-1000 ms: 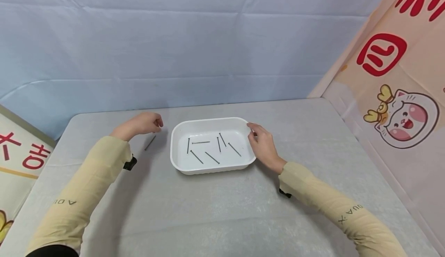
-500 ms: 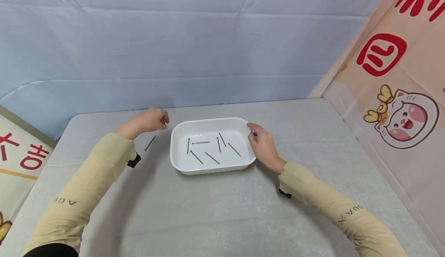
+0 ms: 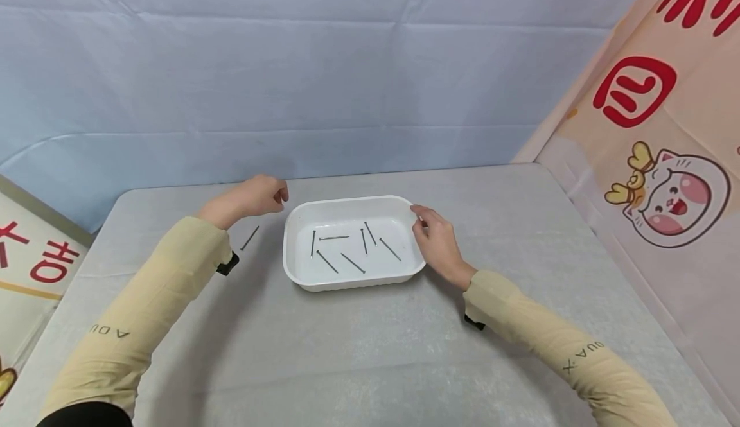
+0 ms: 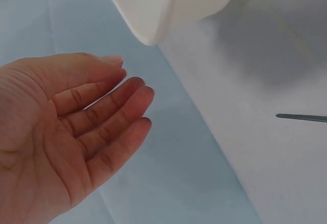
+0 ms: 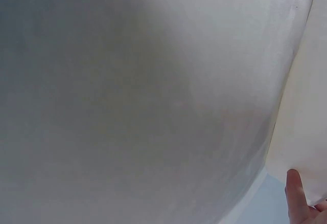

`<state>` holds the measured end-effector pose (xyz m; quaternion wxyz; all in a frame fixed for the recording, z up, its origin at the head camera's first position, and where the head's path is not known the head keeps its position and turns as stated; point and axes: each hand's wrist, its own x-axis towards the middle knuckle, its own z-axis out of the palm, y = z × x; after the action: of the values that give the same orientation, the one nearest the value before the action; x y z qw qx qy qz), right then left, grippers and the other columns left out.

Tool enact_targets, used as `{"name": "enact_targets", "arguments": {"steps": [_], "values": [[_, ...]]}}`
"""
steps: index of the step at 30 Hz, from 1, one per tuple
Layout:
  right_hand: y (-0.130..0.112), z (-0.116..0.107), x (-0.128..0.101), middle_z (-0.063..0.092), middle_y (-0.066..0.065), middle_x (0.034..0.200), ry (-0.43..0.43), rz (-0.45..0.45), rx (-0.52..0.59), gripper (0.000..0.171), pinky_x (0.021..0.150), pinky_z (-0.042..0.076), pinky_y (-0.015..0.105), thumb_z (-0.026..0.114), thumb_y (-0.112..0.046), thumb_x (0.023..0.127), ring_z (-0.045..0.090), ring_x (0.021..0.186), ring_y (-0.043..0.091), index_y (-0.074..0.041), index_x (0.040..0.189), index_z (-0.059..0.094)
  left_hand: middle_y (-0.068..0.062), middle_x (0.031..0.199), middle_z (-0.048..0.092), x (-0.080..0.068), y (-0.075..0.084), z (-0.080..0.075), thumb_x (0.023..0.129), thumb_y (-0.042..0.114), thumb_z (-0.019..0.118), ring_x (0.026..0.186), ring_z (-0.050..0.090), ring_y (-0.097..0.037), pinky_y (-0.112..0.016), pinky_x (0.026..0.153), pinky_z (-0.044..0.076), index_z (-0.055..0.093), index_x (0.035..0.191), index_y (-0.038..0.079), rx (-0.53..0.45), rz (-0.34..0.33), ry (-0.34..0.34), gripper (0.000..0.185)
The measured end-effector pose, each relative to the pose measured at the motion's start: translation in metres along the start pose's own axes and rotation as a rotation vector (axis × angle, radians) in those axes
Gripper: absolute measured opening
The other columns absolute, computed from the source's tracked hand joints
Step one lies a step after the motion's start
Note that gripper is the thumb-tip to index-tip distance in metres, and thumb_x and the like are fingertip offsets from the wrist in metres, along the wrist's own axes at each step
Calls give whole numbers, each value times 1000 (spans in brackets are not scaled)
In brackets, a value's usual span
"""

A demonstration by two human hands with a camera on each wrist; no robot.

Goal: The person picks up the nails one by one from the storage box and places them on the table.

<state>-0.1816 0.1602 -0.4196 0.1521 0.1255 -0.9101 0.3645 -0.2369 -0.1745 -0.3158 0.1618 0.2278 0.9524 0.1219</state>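
A white rectangular tray [image 3: 350,209] stands on the grey-covered table, with several thin metal nails [image 3: 327,261] lying apart on its bottom. My right hand [image 3: 440,244] grips the tray's right rim; in the right wrist view one finger [image 5: 295,191] lies against the outer wall. Just off the tray's far left corner hovers my left hand [image 3: 257,196]. The left wrist view has its palm [image 4: 56,147] facing the camera, fingers loosely bent, nothing seen between them. One loose nail [image 3: 250,238] lies on the table left of the tray, below the left hand.
A pale blue cloth backdrop [image 3: 324,93] rises behind the table [image 3: 358,356]. Printed panels with red characters flank the table, one on the right [image 3: 578,151] and one on the left [image 3: 35,298].
My left hand has moved away from the loose nail, right and slightly farther back, toward the tray's far left corner. The right hand, tray and nails stay as they were.
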Motion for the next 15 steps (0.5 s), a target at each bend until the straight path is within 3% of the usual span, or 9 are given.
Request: {"name": "enact_targets", "arguments": {"steps": [15], "values": [[1, 0, 0, 55, 15, 124, -7, 14, 0, 34, 76, 52, 37, 44, -6, 90, 62, 93, 27, 0, 122, 55, -14, 95, 61, 6, 18, -5, 84, 3, 56, 86, 56, -25, -37, 74, 47, 60, 101, -3, 43, -2, -23, 18]]}}
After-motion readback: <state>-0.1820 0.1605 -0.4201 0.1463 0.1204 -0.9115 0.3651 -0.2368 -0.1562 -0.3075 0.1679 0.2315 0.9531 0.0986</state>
